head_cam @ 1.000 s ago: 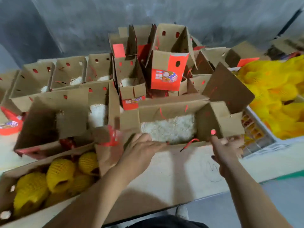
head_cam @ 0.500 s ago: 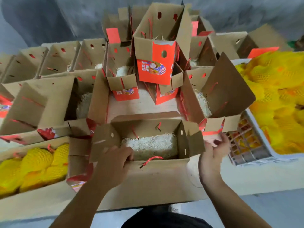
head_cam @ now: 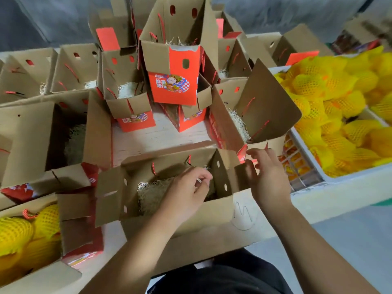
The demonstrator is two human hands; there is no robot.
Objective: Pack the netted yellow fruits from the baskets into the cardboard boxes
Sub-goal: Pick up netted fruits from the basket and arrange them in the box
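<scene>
Near box: open brown corrugated cardboard box point(head_cam: 161, 228) right in front of me, flaps spread outward, pale shredded straw padding point(head_cam: 149, 195) on its floor; no fruit visible in it.
Left hand: my left hand point(head_cam: 186, 190) reaches down into that box over the straw, fingers curled, fingertips pinched together toward the right inner wall. Whether they pinch anything, I cannot tell; the spot is blurred.
Right hand: my right hand point(head_cam: 268, 180) is at the box's right end flap point(head_cam: 241, 176), thumb and fingers curled around the flap's edge, gripping it.
Fruit, right: heap of yellow fruits in yellow foam netting point(head_cam: 339, 111) fills a white plastic crate point(head_cam: 339, 183) to my right, just beside the near box. Well clear of both hands.
Fruit, left: more netted yellow fruits point(head_cam: 27, 232) lie in another open cardboard box point(head_cam: 42, 279) at lower left, with a short red cord handle point(head_cam: 28, 214) on top of them.
Behind: many open brown boxes with red printed panels crowd the wooden tabletop point(head_cam: 157, 134); one tall red-fronted box point(head_cam: 174, 66) stands stacked above the rest at centre. Several show straw inside.
Neighbour box: a large brown flap point(head_cam: 269, 102) with red cord leans over the box just beyond my right hand.
</scene>
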